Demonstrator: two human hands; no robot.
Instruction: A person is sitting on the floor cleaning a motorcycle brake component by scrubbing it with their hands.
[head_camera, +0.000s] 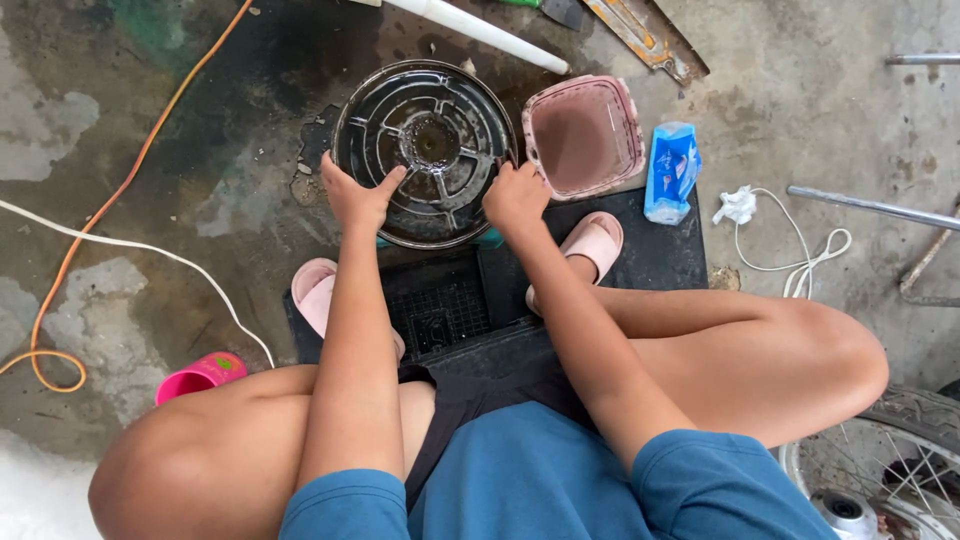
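A round dark metal pan (425, 150) with raised ribs and a central hub lies on the wet concrete floor in front of me. My left hand (355, 190) grips its near-left rim, thumb over the edge. My right hand (515, 195) is closed on the near-right rim. I sit low with knees spread, feet in pink slippers (595, 245) on a black mat (660, 255).
A pink square tub (585, 135) of murky water stands right of the pan, a blue packet (671, 172) beside it. White pipe (480, 30), orange cable (130, 170), white cable (150, 250), pink cup (200, 375) and a spoked wheel (885, 470) lie around.
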